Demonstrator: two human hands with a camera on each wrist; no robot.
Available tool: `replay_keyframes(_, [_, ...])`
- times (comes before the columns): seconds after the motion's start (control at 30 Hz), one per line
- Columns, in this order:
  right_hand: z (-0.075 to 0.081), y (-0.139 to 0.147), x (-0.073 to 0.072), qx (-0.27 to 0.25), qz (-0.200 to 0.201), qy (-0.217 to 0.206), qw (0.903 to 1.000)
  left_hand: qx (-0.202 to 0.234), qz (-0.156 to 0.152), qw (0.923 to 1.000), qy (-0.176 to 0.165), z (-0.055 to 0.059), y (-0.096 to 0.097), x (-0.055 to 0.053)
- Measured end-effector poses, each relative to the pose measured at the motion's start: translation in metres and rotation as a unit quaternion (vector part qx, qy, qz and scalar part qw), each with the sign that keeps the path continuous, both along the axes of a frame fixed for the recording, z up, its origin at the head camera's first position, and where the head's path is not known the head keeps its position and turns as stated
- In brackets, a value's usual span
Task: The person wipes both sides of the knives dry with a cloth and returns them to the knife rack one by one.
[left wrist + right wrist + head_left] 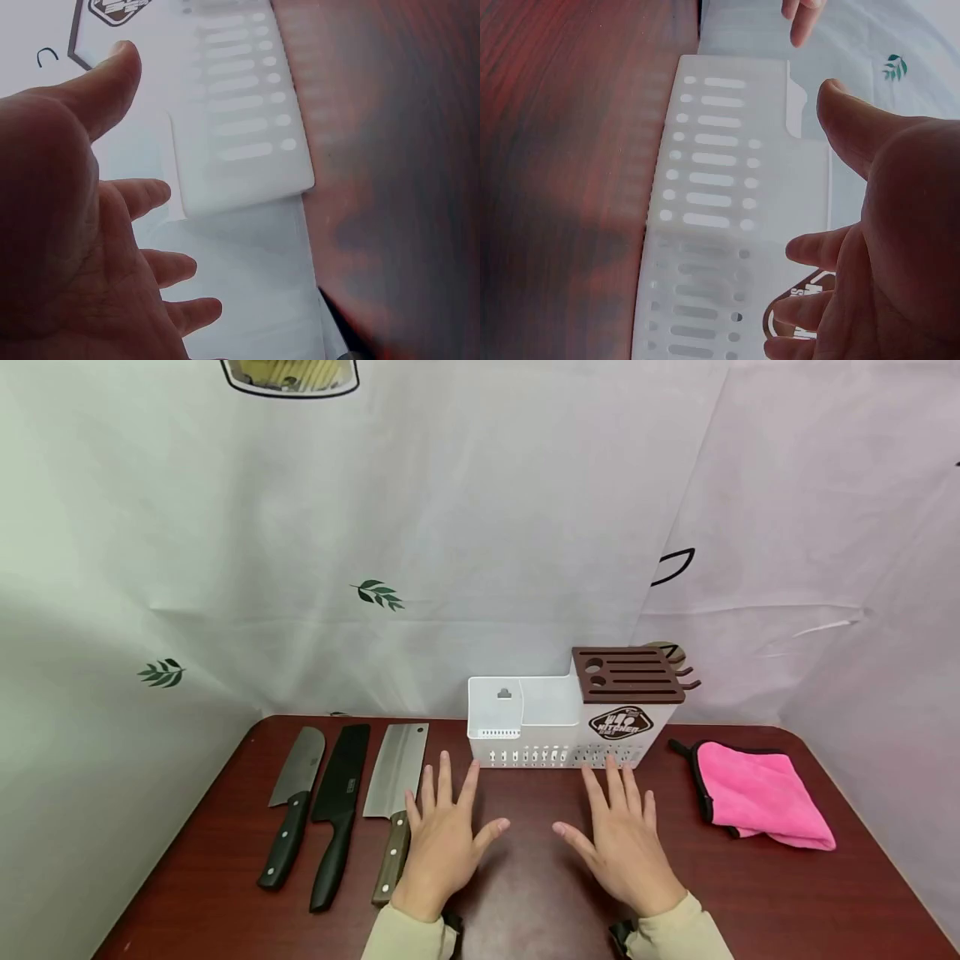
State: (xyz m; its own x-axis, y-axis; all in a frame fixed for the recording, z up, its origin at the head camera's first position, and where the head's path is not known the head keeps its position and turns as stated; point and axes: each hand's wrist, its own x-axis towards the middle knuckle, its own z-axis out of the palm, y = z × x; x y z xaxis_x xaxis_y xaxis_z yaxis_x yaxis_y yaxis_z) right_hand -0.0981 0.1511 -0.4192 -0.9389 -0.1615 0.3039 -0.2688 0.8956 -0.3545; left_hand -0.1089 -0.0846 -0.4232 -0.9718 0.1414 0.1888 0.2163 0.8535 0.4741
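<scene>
Rack (573,735) stood on the desk (528,877) beyond the left hand (442,850) and right hand (627,852), both spread and empty, so I judged this the ready step, where taking the cleaver (394,772) beside the left hand next would call for gripping its handle (392,860).

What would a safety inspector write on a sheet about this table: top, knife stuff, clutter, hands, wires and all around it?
Surface: dark red table, wood-grained.
Job's things: white rack with a brown slotted top; to its left lie a black-handled knife, a black knife and a wooden-handled cleaver, handles toward the person.
Clutter: pink cloth with black edging, at the right.
Hands: left hand and right hand, fingers spread, gripping nothing.
Cables: nothing seen.
Surroundings: white backdrop with printed leaves.
</scene>
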Motion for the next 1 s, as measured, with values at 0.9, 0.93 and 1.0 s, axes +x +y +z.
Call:
replay_keyframes(0.9, [-0.007,0.06,0.0,0.043,-0.033,-0.059,0.9968,-0.038,0.043,0.9981,-0.023,0.014,-0.064,0.0])
replay_keyframes(0.93, [-0.008,0.065,-0.001,0.046,-0.034,-0.059,0.9966,-0.039,0.045,0.9978,-0.03,0.014,-0.068,0.0])
replay_keyframes(1.0, [-0.009,0.074,-0.001,0.053,-0.037,-0.055,0.9964,-0.043,0.049,0.9968,-0.045,0.015,-0.076,0.001])
